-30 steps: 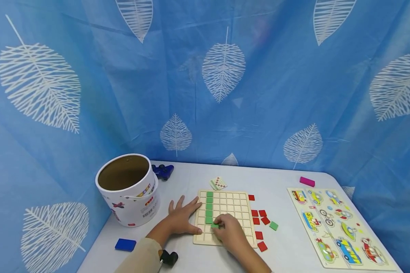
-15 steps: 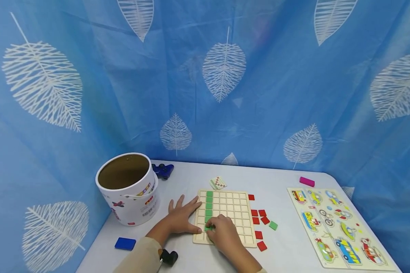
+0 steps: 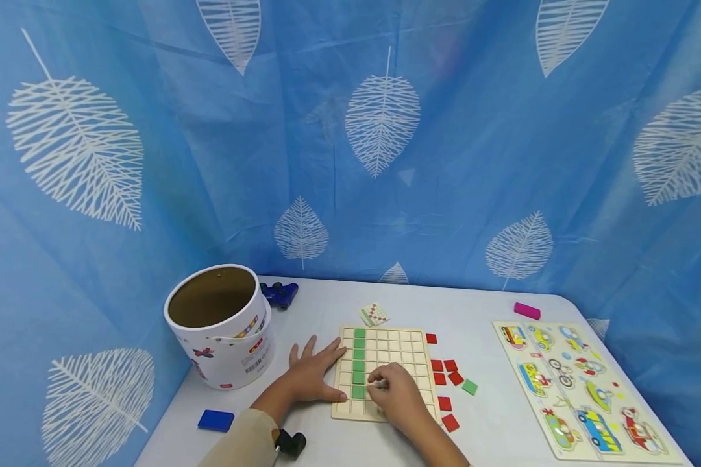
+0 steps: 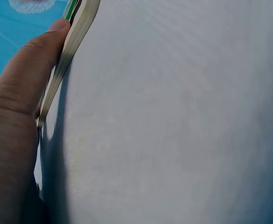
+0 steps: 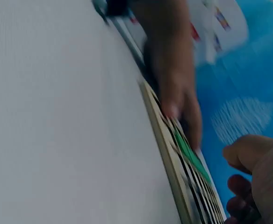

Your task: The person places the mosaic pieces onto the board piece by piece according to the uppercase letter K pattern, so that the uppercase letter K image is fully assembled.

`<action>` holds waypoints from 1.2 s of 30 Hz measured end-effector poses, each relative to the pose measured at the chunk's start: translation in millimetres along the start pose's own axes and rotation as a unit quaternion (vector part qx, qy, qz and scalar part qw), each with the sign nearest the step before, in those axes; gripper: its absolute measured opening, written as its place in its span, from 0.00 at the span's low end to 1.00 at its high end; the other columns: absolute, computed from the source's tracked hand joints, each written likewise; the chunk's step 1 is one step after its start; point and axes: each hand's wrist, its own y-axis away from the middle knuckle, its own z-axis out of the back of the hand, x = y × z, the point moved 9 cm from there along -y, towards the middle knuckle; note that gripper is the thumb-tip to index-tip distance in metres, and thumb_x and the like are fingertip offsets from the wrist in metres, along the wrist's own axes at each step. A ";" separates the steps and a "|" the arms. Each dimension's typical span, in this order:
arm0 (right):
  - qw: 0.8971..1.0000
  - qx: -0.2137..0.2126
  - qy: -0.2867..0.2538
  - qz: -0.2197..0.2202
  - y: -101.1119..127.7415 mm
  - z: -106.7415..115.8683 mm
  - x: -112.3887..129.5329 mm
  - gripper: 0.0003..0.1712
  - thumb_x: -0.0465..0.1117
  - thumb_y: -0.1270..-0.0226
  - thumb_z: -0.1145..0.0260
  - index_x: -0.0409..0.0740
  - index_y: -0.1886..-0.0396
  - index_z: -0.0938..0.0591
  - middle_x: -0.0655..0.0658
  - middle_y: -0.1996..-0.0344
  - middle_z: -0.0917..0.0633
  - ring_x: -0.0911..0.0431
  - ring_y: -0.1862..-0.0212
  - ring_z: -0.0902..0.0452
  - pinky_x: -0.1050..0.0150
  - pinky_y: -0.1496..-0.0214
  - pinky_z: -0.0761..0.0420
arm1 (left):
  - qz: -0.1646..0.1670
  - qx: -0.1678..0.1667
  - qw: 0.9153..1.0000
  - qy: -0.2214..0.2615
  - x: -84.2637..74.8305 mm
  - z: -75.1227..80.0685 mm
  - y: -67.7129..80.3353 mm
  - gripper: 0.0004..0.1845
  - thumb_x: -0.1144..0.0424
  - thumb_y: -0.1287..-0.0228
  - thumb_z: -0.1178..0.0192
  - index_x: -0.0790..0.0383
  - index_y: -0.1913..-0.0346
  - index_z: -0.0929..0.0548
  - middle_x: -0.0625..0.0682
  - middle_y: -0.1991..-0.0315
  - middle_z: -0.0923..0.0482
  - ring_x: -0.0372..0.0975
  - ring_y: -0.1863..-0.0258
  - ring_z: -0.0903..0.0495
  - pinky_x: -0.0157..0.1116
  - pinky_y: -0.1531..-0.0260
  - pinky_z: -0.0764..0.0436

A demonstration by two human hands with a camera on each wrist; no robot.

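Note:
In the head view, my left hand [image 3: 311, 377] rests with spread fingers along the left edge of a wooden grid board [image 3: 405, 356]. Its thumb presses on the board's rim in the left wrist view. A column of green square tiles [image 3: 359, 365] fills cells near the board's left side. My right hand [image 3: 398, 392] hovers over the board just right of the lowest green tile [image 3: 358, 392], fingers loosely curled. The right wrist view shows a gap between its thumb [image 5: 243, 150] and curled fingers, with nothing visible there; the palm is hidden.
Several red tiles [image 3: 444, 403] and one green tile [image 3: 470, 387] lie right of the board. A pattern card [image 3: 374, 315] is behind it. A white bucket [image 3: 239, 350], game controller [image 3: 280, 294] and blue block [image 3: 215, 420] stand left; a vehicle puzzle [image 3: 584, 389] and pink block [image 3: 527, 311] lie right.
My right hand carried a green tile left, set it at the lower end of the green column, and moved back right off it. My left hand has stayed on the board's edge.

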 end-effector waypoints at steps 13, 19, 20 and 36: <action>0.980 -0.001 0.082 -0.180 35.4 122.1 -157.6 0.34 0.53 0.41 0.20 0.43 0.39 0.18 0.40 0.46 0.17 0.43 0.43 0.22 0.38 0.38 0.23 | 0.004 0.004 1.000 0.015 0.6 2.8 4.6 0.62 0.18 0.58 0.31 0.37 0.18 0.37 0.41 0.14 0.50 0.64 0.16 0.64 0.76 0.29 0.70; 0.983 0.014 0.083 -0.161 41.5 122.7 -164.1 0.33 0.53 0.41 0.20 0.41 0.40 0.16 0.37 0.40 0.19 0.38 0.35 0.25 0.33 0.29 0.29 | 0.002 -0.003 1.000 0.018 1.6 5.3 4.4 0.62 0.18 0.58 0.31 0.37 0.18 0.37 0.40 0.14 0.51 0.64 0.16 0.65 0.76 0.29 0.71; 0.984 0.011 0.085 -0.159 41.7 122.6 -163.7 0.31 0.52 0.40 0.20 0.42 0.41 0.16 0.37 0.41 0.19 0.37 0.34 0.25 0.33 0.29 0.30 | 0.002 -0.003 1.000 0.019 1.6 4.9 4.3 0.62 0.18 0.58 0.31 0.36 0.18 0.37 0.40 0.14 0.51 0.64 0.16 0.65 0.76 0.29 0.71; 0.977 -0.077 0.059 -0.189 37.5 113.1 -134.9 0.19 0.39 0.39 0.28 0.39 0.48 0.14 0.39 0.50 0.17 0.44 0.46 0.22 0.39 0.38 0.22 | 0.006 -0.001 1.000 0.023 1.1 4.7 5.4 0.62 0.18 0.59 0.31 0.38 0.19 0.36 0.41 0.14 0.49 0.64 0.16 0.65 0.76 0.29 0.71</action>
